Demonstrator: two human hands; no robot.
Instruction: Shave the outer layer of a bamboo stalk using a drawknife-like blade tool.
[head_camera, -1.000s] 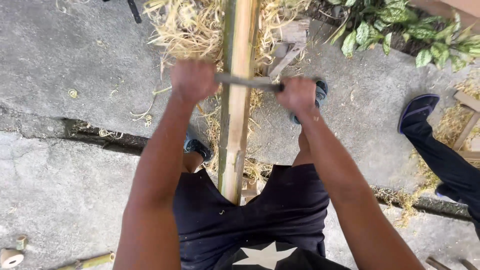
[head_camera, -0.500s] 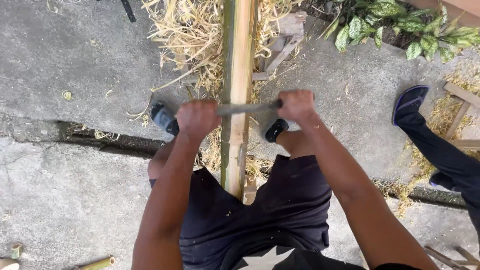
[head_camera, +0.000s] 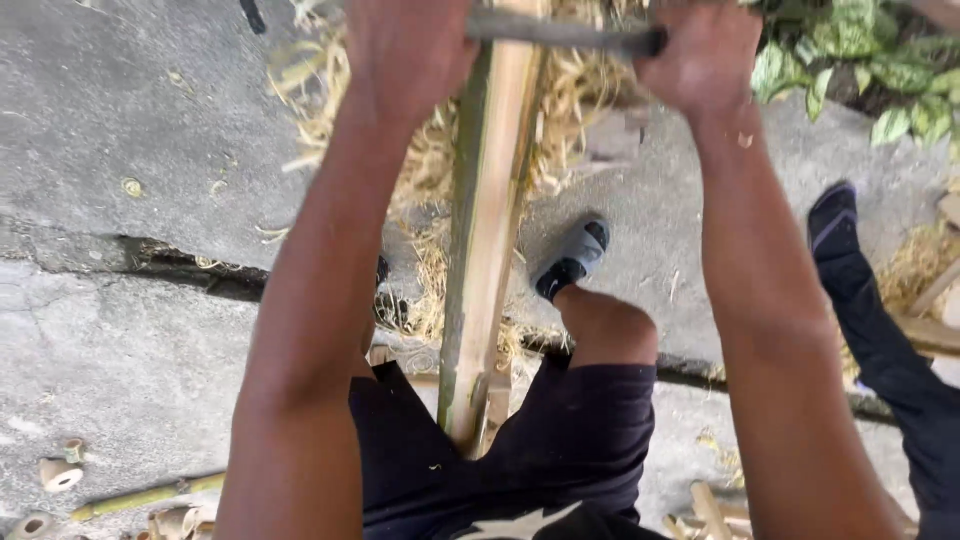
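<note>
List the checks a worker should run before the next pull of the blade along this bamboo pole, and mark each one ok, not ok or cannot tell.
1. Left hand closed on the blade: ok.
2. Right hand closed on its end: ok.
3. Blade lies across the bamboo pole: ok.
4. Pole braced between the legs: ok.
5. Right foot clear of the pole: ok.
6. Bystander's leg close by: not ok.

Cracked grey concrete ground (head_camera: 130, 120) in daylight; straw-like shavings (head_camera: 580, 90); green leafy plant (head_camera: 880, 70) at the edge
</note>
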